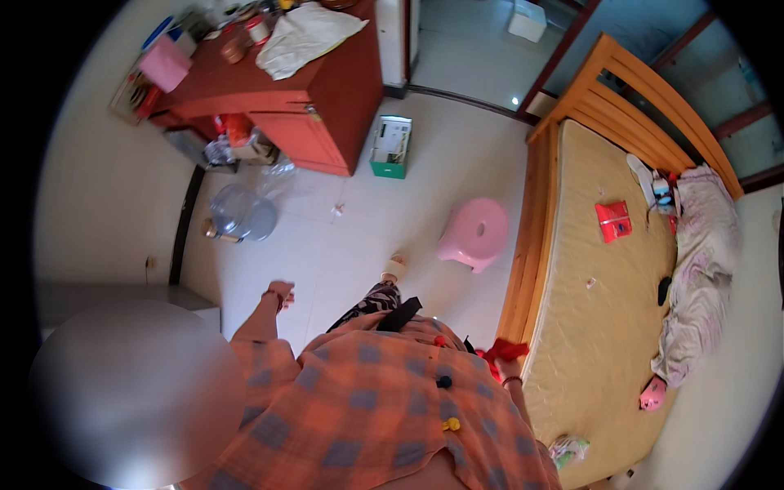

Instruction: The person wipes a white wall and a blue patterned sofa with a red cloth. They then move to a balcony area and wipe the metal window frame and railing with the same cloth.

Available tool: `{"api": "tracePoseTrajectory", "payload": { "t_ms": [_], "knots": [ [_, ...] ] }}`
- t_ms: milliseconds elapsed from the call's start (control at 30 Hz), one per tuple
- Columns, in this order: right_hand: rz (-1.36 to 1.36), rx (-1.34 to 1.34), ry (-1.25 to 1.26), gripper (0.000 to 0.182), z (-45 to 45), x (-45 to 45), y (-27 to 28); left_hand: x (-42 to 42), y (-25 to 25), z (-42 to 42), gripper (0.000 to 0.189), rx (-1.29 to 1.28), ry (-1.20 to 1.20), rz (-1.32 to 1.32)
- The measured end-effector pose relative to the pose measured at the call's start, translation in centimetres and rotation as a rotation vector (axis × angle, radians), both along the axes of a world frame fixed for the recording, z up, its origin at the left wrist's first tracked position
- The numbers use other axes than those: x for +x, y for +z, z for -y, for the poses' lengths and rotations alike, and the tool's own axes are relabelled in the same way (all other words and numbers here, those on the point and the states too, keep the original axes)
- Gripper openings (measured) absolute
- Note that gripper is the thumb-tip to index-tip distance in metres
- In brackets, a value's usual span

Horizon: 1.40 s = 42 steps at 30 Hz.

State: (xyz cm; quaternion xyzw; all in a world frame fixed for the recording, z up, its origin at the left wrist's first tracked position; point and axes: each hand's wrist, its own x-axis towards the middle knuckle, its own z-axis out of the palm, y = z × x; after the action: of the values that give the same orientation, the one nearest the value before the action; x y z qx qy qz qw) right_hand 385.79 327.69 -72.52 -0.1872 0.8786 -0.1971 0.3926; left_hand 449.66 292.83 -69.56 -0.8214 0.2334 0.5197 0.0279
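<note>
My right hand [507, 369] grips a bunched red cloth [506, 351] beside the wooden side rail of the bed. My left hand [283, 293] hangs over the tiled floor with nothing in it, its fingers loosely bent and a bracelet at the wrist. The large clear plastic water bottle [236, 211] lying on the floor is the nearest thing ahead of that hand. A pink plastic stool [480, 229] stands between my slippered foot [395, 267] and the bed.
To the right is a bed with a bare yellowish mattress [588, 343], holding a red packet [613, 221] and a crumpled floral cover [704, 275]. Ahead are a red wooden desk [343, 79], an open green box [389, 168] on the floor, and a doorway. A blurred grey shape [135, 392] blocks the lower left.
</note>
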Motion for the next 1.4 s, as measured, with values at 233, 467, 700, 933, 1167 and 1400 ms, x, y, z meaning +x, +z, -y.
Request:
{"api": "tracePoseTrajectory", "payload": {
  "t_ms": [233,467,700,933,1167,1400],
  "knots": [
    [0.256,0.242,-0.334,0.052,-5.2,11.4,0.1,-17.7,-1.5,30.7,0.016,-0.586,-1.838,0.287],
    [0.405,-0.073,-0.736,0.048,2.2,16.9,0.1,-45.6,4.0,31.4,0.029,-0.356,-0.975,-0.499],
    [0.224,-0.1,-0.904,0.044,8.8,13.2,5.2,-53.3,3.5,30.8,0.034,0.041,-1.546,-0.352],
    [0.034,-0.106,-1.46,0.043,10.4,19.7,6.6,-69.0,1.3,38.1,0.027,-0.027,-1.885,-0.187],
    [0.159,0.103,-1.647,0.046,28.9,29.1,10.3,-81.1,3.0,38.4,0.024,-0.034,-2.183,-0.455],
    [0.157,-0.067,-1.792,0.043,38.8,33.1,11.4,-83.5,2.0,38.3,0.018,-0.126,-2.37,-0.383]
  ]
}}
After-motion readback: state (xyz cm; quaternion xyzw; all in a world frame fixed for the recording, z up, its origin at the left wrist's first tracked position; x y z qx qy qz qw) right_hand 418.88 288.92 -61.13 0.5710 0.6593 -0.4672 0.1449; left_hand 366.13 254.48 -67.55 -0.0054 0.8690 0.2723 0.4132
